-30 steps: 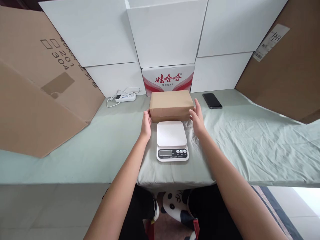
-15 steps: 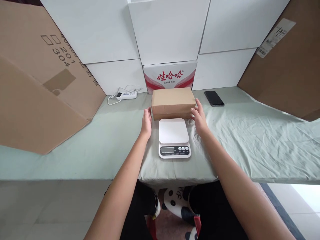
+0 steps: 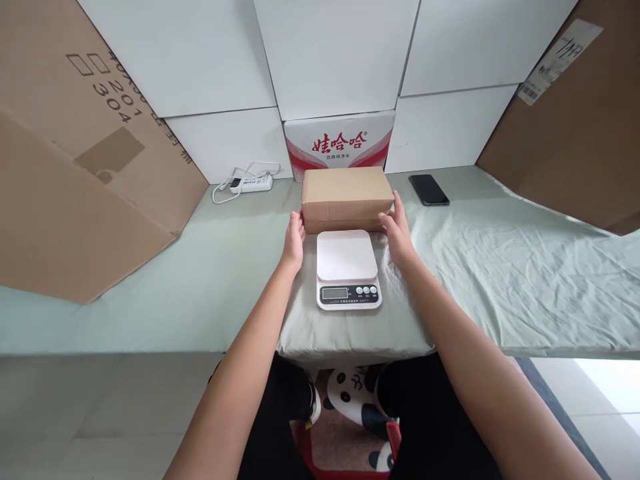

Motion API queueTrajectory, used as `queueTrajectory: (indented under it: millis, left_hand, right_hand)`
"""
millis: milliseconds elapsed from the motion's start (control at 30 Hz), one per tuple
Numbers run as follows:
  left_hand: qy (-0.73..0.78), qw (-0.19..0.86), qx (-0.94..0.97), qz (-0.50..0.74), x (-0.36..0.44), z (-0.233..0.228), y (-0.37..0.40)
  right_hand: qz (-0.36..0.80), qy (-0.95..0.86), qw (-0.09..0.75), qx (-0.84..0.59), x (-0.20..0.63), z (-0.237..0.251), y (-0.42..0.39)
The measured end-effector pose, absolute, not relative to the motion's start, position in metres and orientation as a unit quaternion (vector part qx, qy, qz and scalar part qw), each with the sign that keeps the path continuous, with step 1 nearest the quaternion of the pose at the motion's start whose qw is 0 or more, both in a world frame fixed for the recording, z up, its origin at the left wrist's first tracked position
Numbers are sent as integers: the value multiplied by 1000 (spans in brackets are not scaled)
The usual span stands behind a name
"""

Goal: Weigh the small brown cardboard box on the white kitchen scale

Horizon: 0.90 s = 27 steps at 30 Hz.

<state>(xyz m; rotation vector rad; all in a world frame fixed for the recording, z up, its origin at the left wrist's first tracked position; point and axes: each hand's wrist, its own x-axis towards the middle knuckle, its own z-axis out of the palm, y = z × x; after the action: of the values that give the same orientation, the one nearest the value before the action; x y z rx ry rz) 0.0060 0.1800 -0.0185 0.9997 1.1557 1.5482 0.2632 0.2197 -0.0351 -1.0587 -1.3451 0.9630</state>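
A brown box [image 3: 347, 198] is sitting on the table [image 3: 210, 293], which is covered with a pale green cloth. The box is lying flat, right behind a white kitchen scale [image 3: 347, 269], and the two are almost touching. The left hand [image 3: 294, 241] is resting against the left end of the box, with its fingers reaching up to the near corner. The right hand [image 3: 397, 228] is pressing on the right end, fingers lying along the side and thumb at the front edge. So the box is sitting between the two hands. Both hands are open and flat against it, not curled around it, and the box is sitting on the cloth, not lifted.

Behind the box, a white carton with red writing [image 3: 339, 145] is standing against the white wall blocks. A black phone [image 3: 428, 190] is lying to the right of the box, well apart from the right hand. A white power strip [image 3: 251, 183] with its cord is lying to the left, near the wall. Big brown cardboard sheets [image 3: 75, 167] are leaning at both sides.
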Motion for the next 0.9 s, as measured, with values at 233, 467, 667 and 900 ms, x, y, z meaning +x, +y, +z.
queueTrajectory:
  millis: [233,467,667,900]
  left_hand:
    - [470,440,417,642,2,-4,167]
    - [471,385,442,659,-2,6,132]
    - [462,346,465,671,-1,12,111]
    - [471,328,460,678,9,2,75]
  right_hand:
    - [353,-601,598,-396,253,-23,202]
    - [280,-640,593,-400,258,-14,170]
    - [269,-653,587,-396,274,-5,136]
    - [284,-652,581,-395,278,-8,99]
